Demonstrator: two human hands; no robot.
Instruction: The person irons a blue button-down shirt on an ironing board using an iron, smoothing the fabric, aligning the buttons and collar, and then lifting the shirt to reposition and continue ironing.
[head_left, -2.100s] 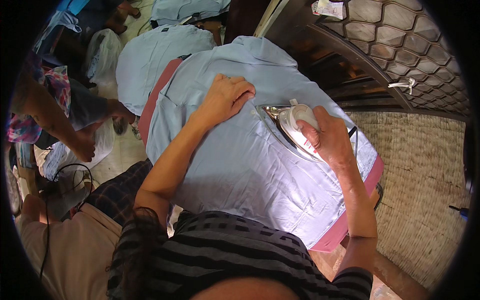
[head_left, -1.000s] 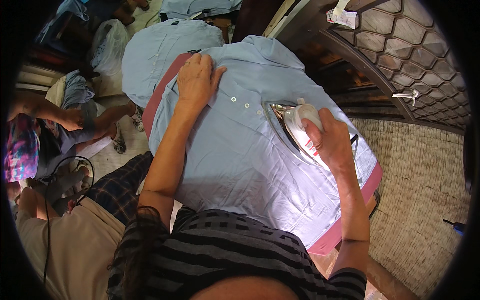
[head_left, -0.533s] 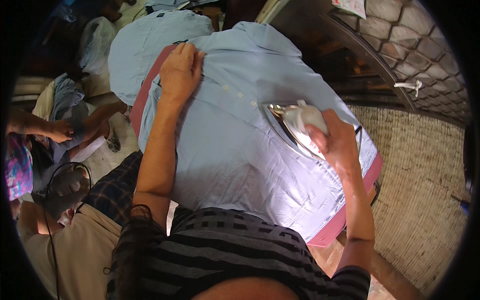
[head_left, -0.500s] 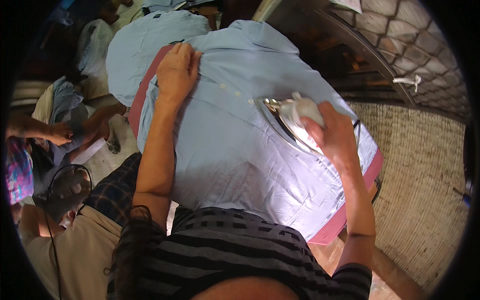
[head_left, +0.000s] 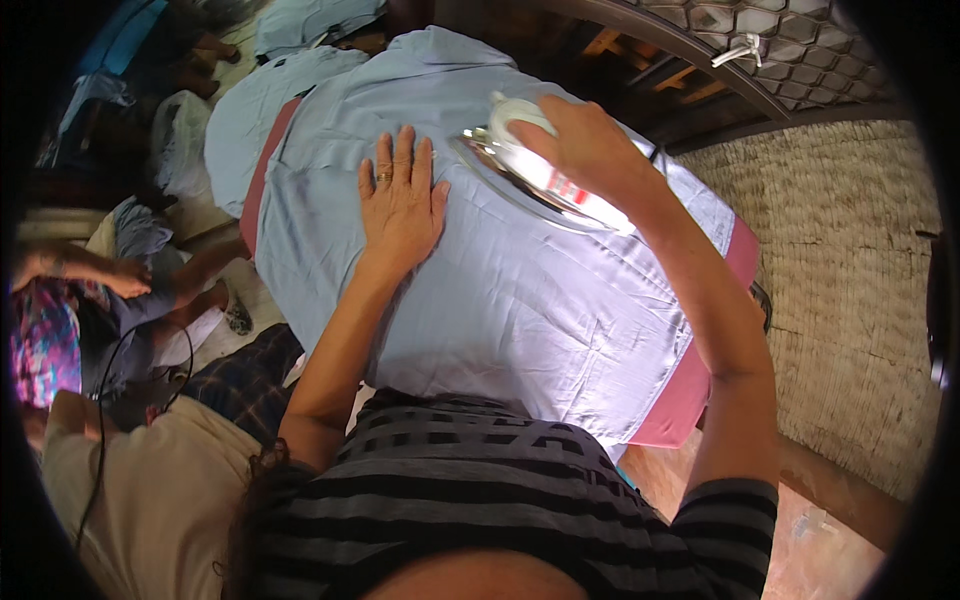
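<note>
A light blue shirt (head_left: 480, 320) lies spread over a reddish ironing board (head_left: 672, 405), with creases in its lower right part. My left hand (head_left: 402, 205) rests flat on the cloth, fingers stretched out, a ring on one of them. Wrapped round the handle of a white clothes iron (head_left: 515, 125) is my right hand (head_left: 590, 150). The iron's shiny soleplate is on or just over the shirt, its tip pointing toward my left hand. My right fingers partly hide the handle.
More light blue cloth (head_left: 255, 130) hangs or lies past the board's left side. People sit at the left, one in a beige top (head_left: 160, 490) close to me, near a dark looped cord (head_left: 105, 400). A clear plastic bag (head_left: 182, 145) lies behind. A woven wall (head_left: 830, 270) and metal mesh (head_left: 790, 60) stand right.
My left hand has come off the board's left edge and moved right, now flat with spread fingers. The iron in my right hand has moved up and left. My view has shifted too.
</note>
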